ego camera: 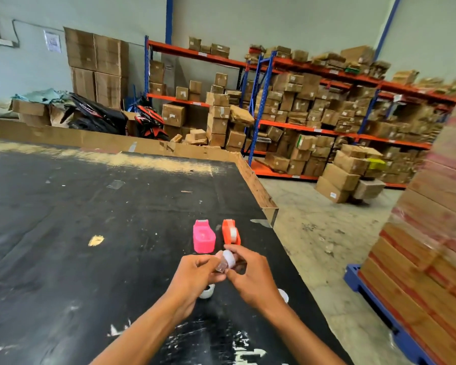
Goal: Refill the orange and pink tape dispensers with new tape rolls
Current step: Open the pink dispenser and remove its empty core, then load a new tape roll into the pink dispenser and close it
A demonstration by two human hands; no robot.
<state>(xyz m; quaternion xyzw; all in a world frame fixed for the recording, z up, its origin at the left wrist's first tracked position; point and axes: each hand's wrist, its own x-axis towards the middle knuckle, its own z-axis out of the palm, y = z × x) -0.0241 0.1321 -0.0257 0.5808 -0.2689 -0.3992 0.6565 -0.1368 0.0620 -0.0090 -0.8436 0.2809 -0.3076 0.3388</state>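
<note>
Head view: both hands, left hand [195,272] and right hand [250,275], pinch a white tape roll [229,258] above the black table [63,233]. Just beyond, pink dispenser [204,236] and orange dispenser [231,231] lie lengthwise, cutter ends pointing away toward warehouse shelving [313,106].

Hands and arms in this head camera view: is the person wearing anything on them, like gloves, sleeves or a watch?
Nothing shows on them. The left hand and right hand are bare, with no gloves, and no rings can be made out. Both forearms are uncovered down to the bottom edge of the picture: no sleeves, watch or wristband in view.
</note>
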